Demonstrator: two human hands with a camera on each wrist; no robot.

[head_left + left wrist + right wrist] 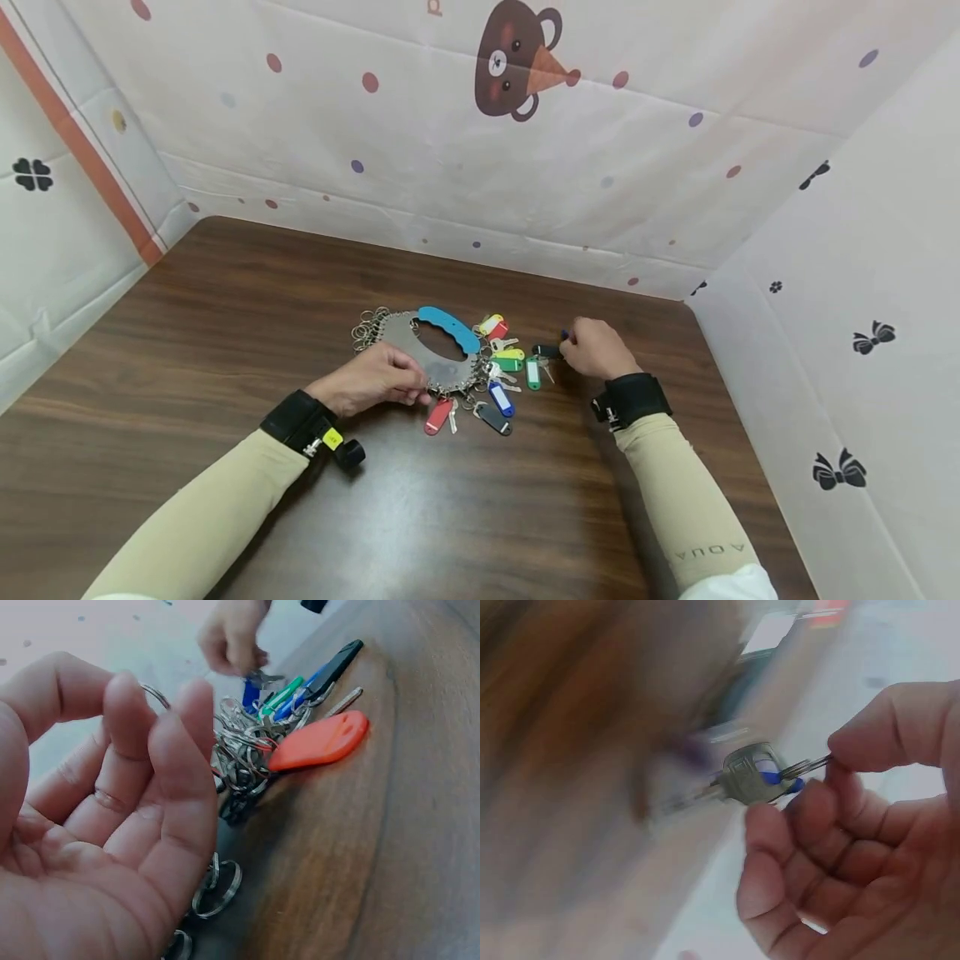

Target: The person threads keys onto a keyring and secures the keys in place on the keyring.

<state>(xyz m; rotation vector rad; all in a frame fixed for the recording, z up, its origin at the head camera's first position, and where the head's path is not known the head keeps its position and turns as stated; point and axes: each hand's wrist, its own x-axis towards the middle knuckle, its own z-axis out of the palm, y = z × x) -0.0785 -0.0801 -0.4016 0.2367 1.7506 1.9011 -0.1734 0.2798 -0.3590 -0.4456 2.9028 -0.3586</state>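
Note:
A grey metal key-holder plate with a blue handle lies on the table. Bare split rings line its left side, while tagged keys hang along the right. At the plate's front edge, my left hand pinches a small metal ring between thumb and fingertips. To the right of the tags, my right hand pinches a key ring carrying a silver key and a blue tag. A red tag with a key lies just right of my left fingertips.
Green, blue and black tags spread beside the plate on the dark wooden table. Another black tag lies close to my right hand. Printed cloth walls stand behind and at both sides.

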